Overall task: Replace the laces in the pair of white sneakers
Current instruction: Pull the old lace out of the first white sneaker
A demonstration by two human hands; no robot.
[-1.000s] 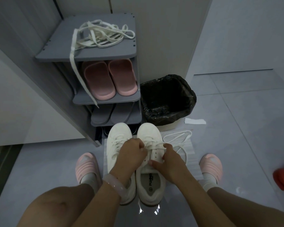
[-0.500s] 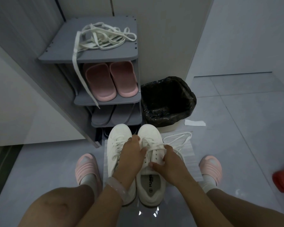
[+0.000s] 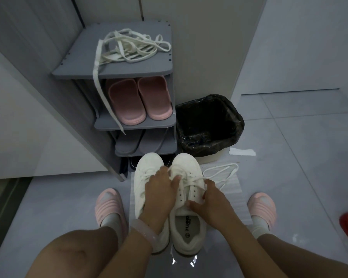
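A: status?

B: Mid-lacing on the right sneaker (image 3: 186, 199), by my read. Both white sneakers sit side by side on a pale sheet (image 3: 234, 199) on the floor, toes toward the shoe rack (image 3: 117, 69). Left sneaker (image 3: 144, 177) looks laced already.

A: hands?

B: Left hand (image 3: 161, 189) lies across the gap btwn the shoes, fingers bent over the crossed lace (image 3: 186, 174); can't tell if it actually pinches it. Right hand (image 3: 209, 199) grips the eyelet flap, thumb on top. Upper eyelets still bare.

A: next?

B: Prob feed the free lace end (image 3: 221, 170), which loops out to the right on the sheet, thru the next open hole, then even up tension. Needs a fine pinch on the tip.

A: containers?

B: Bin w/ black liner (image 3: 209, 125) just beside the rack, nothing clear inside. Rack: loose pile of laces (image 3: 129, 49) on top, one end hanging; pink slippers (image 3: 139, 101) on the shelf below, grey pair (image 3: 143, 142) under that.
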